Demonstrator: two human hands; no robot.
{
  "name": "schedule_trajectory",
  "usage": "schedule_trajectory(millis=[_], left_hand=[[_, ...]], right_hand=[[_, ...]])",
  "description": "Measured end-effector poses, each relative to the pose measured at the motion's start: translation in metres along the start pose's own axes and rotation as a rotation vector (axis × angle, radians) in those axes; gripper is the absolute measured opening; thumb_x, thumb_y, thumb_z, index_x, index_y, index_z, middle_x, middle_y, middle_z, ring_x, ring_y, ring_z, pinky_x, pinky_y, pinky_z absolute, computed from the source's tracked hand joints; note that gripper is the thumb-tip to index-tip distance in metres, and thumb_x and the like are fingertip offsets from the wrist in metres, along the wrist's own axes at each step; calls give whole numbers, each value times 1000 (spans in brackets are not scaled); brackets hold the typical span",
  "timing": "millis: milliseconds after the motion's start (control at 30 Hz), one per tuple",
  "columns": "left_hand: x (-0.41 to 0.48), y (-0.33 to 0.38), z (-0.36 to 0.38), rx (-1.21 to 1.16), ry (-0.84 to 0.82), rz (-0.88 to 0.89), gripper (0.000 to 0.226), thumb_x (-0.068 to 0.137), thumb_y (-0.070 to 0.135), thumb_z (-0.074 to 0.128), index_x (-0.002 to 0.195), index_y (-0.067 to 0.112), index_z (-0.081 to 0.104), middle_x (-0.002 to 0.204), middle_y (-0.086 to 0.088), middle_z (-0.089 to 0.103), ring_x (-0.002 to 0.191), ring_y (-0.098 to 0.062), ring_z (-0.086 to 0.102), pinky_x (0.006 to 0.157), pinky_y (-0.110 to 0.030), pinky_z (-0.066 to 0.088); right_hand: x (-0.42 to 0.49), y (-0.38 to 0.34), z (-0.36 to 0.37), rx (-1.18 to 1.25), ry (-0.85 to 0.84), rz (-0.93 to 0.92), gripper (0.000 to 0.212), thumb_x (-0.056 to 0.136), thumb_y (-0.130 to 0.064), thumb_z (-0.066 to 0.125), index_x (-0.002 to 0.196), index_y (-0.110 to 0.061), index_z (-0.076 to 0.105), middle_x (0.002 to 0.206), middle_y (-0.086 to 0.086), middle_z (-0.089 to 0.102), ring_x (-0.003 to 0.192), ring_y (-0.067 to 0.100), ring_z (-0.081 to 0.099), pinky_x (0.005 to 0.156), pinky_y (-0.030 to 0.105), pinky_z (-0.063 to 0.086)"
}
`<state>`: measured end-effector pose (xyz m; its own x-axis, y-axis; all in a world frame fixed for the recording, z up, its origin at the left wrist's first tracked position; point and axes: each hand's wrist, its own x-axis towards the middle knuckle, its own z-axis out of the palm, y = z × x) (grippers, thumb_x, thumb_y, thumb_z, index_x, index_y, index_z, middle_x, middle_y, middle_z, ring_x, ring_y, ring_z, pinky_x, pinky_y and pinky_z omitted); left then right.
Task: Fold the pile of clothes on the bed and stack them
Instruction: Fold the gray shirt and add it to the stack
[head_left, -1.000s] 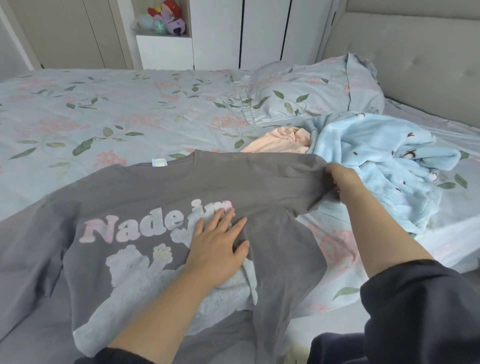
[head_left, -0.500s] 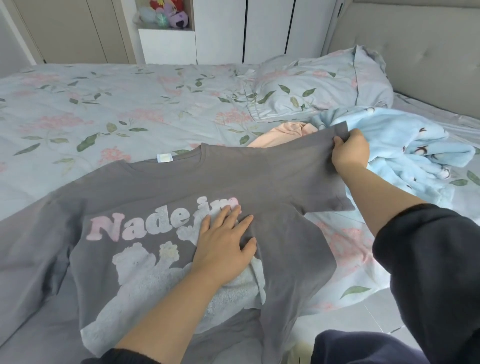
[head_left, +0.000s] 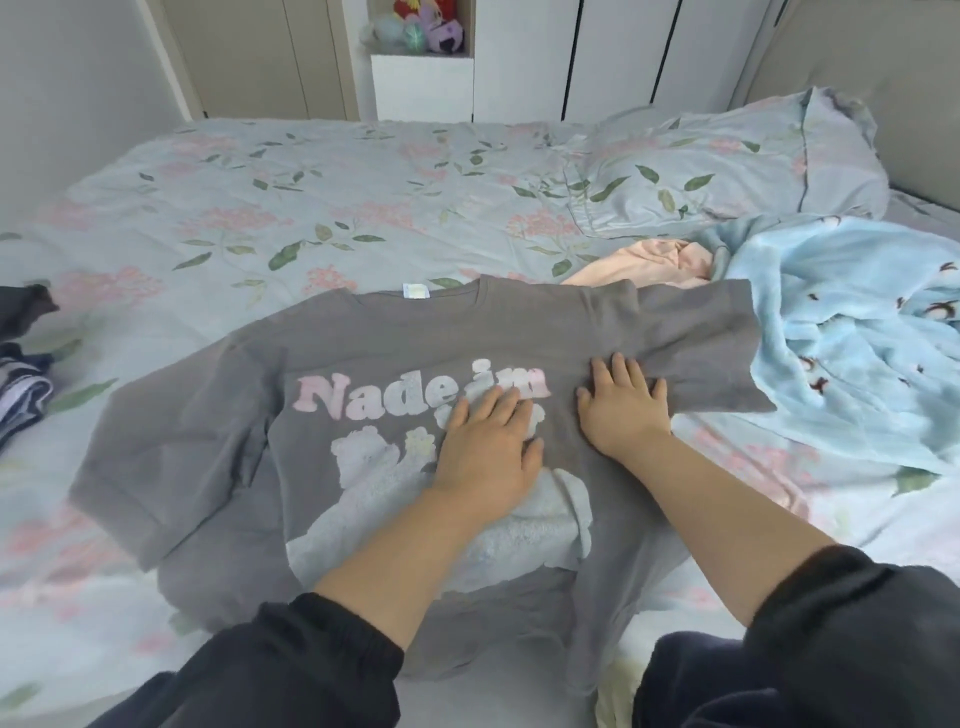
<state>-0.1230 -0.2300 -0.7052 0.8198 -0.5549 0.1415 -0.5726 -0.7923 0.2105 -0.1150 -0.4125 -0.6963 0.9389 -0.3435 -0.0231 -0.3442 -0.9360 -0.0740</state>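
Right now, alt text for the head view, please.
The left hand and right hand press flat on a grey printed T-shirt spread on the floral bed. A light-blue fleece and a peach garment lie right of it, dark clothes at the left edge.

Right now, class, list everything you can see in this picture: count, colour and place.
T-shirt: one, grey with pink-and-white print, spread on the bed.
Fleece garment: one, light blue, crumpled right of the T-shirt.
Peach garment: one, bunched between T-shirt and pillow.
Dark clothes: count unclear, black and striped, left edge.
Pillow: one, floral, by the headboard.
Bed cover: one, pale blue floral, under everything.
Plush toys: several, mixed colours, niche at the back.
Headboard: one, grey-beige, upper right.
Left hand: flat on the print.
Right hand: flat on the T-shirt, nearer the fleece.
Sleeves: two, black, bottom.
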Motion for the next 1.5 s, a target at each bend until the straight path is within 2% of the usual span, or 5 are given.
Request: schedule_trajectory(millis=[400,800,1067,1267,1500], left_hand=[[-98,-148,-85,259,266,-520,52,92,24,43,143,15,38,150,-10,34,139,-31,26,110,-48,25],[-148,-249,-112,-567,215,-1135,20,82,28,69,77,11,60,90,-9,63,84,-27,59,77,-33,49],[-147,-292,-125,-1137,667,-1383,46,95,18,55,137,1,45,134,-15,53,119,-31,53,100,-40,45],[-95,-241,-163,-874,744,-916,26,97,10,47,121,3,55,113,-11,61,102,-27,60,89,-31,51],[-86,-165,-155,-922,-124,-352,38,98,13,52,133,26,49,131,10,56,115,-4,55,96,-23,44]], right_hand=[[-53,-141,-3,216,-21,-357,54,102,-38,21,151,-16,14,160,6,2,147,24,-4,116,49,-1],[-72,-198,25,165,72,-400,44,98,-32,25,137,-18,38,148,0,31,141,17,17,113,51,14],[-72,-196,26,217,121,-410,41,99,-32,30,136,-18,41,149,0,33,140,15,20,112,48,16],[-65,-195,17,457,69,-357,34,96,-24,41,127,-14,51,128,4,56,125,23,43,107,41,25],[-35,-169,-13,1348,-99,128,30,96,-21,35,107,-9,60,105,9,66,91,21,64,69,30,47]])
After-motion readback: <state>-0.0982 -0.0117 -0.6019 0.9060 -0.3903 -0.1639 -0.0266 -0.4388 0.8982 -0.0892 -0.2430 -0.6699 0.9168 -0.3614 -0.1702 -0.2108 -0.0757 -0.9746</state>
